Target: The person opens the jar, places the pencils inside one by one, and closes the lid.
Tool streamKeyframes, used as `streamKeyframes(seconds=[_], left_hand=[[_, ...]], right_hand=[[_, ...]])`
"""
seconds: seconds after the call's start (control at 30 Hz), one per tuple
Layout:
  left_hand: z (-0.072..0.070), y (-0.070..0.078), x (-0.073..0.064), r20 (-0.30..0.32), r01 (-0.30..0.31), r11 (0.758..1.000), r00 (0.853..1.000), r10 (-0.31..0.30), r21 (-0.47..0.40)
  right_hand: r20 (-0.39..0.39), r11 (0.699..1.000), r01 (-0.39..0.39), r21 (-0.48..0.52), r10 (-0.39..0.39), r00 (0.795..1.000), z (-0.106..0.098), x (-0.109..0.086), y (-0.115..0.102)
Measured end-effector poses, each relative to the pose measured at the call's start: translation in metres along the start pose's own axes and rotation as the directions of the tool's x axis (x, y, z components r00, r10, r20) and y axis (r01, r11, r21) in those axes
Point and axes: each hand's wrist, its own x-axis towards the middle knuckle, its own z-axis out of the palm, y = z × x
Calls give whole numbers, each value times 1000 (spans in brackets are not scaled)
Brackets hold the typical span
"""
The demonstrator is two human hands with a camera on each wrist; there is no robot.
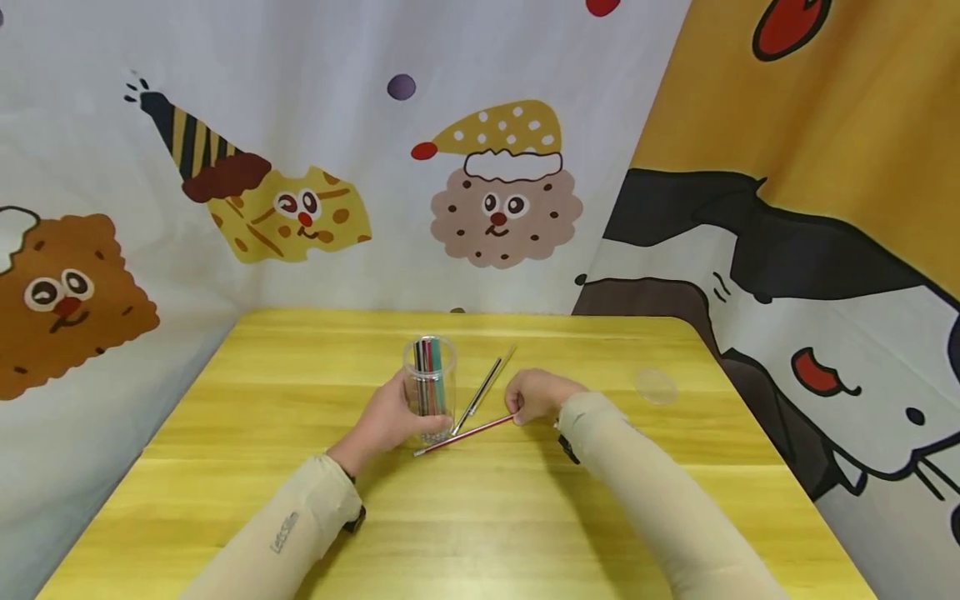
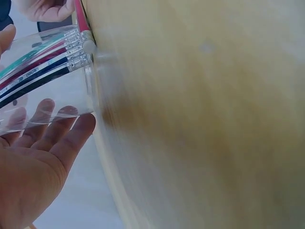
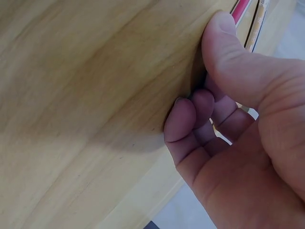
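My left hand [image 1: 386, 414] grips a clear plastic cup [image 1: 451, 385] that stands upright on the table. Several pencils [image 1: 429, 400] lean inside it; in the left wrist view, teal, red, blue and black pencils [image 2: 45, 71] show metal ferrules at the cup's bottom. With thumb and fingers, my right hand [image 1: 542, 394] pinches one end of a red pencil [image 1: 474, 431]. That pencil's eraser end lies in front of the cup. Just right of the cup, a black pencil [image 1: 486, 385] and a tan pencil [image 1: 506, 360] lie side by side on the tabletop.
A round clear lid [image 1: 657, 387] lies flat on the right of the yellow wooden table [image 1: 480, 517]. Behind the table and along its right side hangs a cartoon-printed curtain [image 1: 337, 108].
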Motion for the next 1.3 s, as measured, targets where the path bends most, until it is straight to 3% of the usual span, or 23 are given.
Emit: streamKeyframes(seconds=[0.43, 0.7, 0.87, 1.0, 1.1, 1.3], left_hand=[[3, -5, -1, -1, -4, 999, 1000, 4, -39], [3, -5, 0, -14, -13, 999, 1000, 12, -36], [2, -5, 1, 0, -23, 999, 1000, 23, -28], [1, -3, 1, 0, -22, 999, 1000, 22, -34], [0, -1, 0, -1, -27, 999, 1000, 27, -41], [0, 0, -1, 5, -29, 999, 1000, 29, -37]], right_hand=[[41, 993, 18, -114, -13, 999, 6, -7, 0], [25, 999, 31, -25, -30, 999, 3, -19, 9], [-20, 988, 88, 124, -86, 996, 0, -29, 19], [-105, 935, 140, 326, -111, 988, 1, -35, 30], [-140, 896, 148, 419, -97, 985, 1, -39, 37], [-199, 864, 144, 482, -53, 979, -4, -49, 45]])
